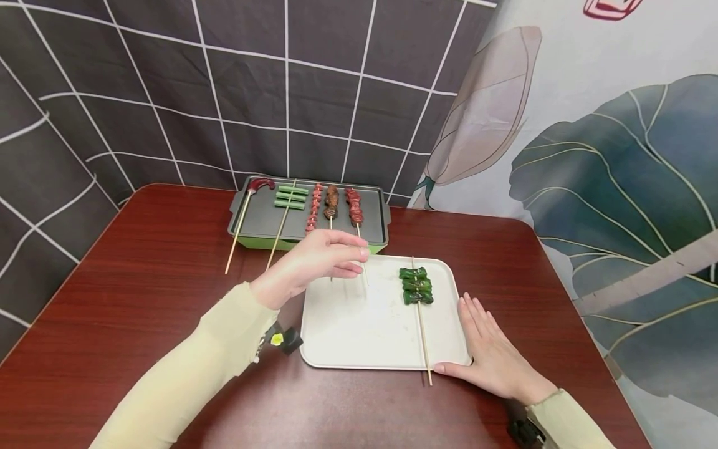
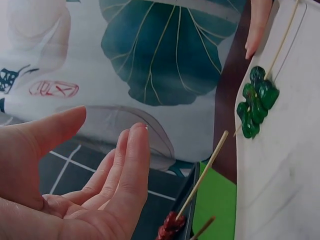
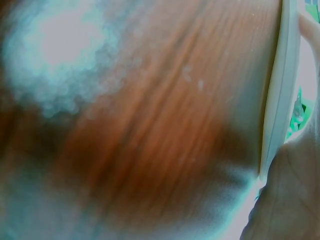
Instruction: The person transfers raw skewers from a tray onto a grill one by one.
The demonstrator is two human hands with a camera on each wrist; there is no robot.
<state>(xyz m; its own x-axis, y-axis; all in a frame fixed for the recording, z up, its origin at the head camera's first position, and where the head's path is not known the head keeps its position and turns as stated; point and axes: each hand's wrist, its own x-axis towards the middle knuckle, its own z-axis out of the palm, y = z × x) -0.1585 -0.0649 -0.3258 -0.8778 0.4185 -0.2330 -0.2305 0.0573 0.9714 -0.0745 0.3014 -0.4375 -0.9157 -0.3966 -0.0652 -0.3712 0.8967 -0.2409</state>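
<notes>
My left hand (image 1: 322, 259) hovers over the back left of a white tray (image 1: 359, 330), beside the bare sticks of the nearest skewers. In the left wrist view its thumb and fingers (image 2: 132, 160) are spread apart with nothing between them; the stick (image 2: 205, 172) of the red meat skewer (image 1: 354, 207) is a little way off. My right hand (image 1: 493, 355) rests flat at the tray's right edge, fingers straight and thumb by the front right corner. On the tray's right side lies a green pepper skewer (image 1: 417, 285), its stick jutting past the front edge.
Behind the tray, a grey grill plate (image 1: 260, 218) on a green base (image 1: 255, 242) carries a dark red curved piece on a stick (image 1: 260, 184), a green stalk skewer (image 1: 290, 197), a thin red skewer (image 1: 315, 207) and a brown meat skewer (image 1: 331, 202). Cloth-covered walls border the brown table (image 1: 140, 280).
</notes>
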